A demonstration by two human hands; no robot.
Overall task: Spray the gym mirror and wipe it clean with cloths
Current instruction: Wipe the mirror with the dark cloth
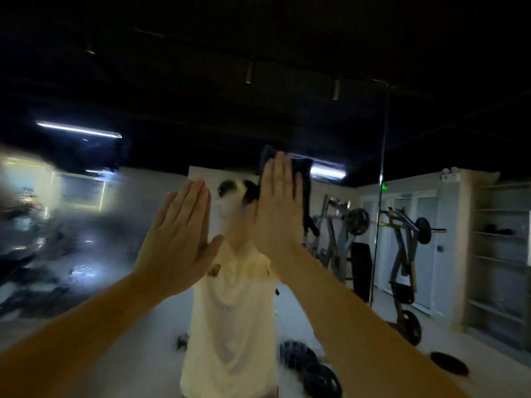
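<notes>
Up against the gym mirror (201,110), both hands are raised flat, fingers straight and close together. The right hand (280,208) presses a dark cloth (305,179) to the glass, its edges showing above and beside the fingers. The left hand (179,239) is flat too; whether a cloth lies under it I cannot tell. Wiping looks to be the step in hand: a wet, smeared patch (43,239) clouds the glass on the left, while the right side reflects the weight machines (402,234) clearly. Next, I judge, the cloth should sweep leftward across that smear with even pressure.
</notes>
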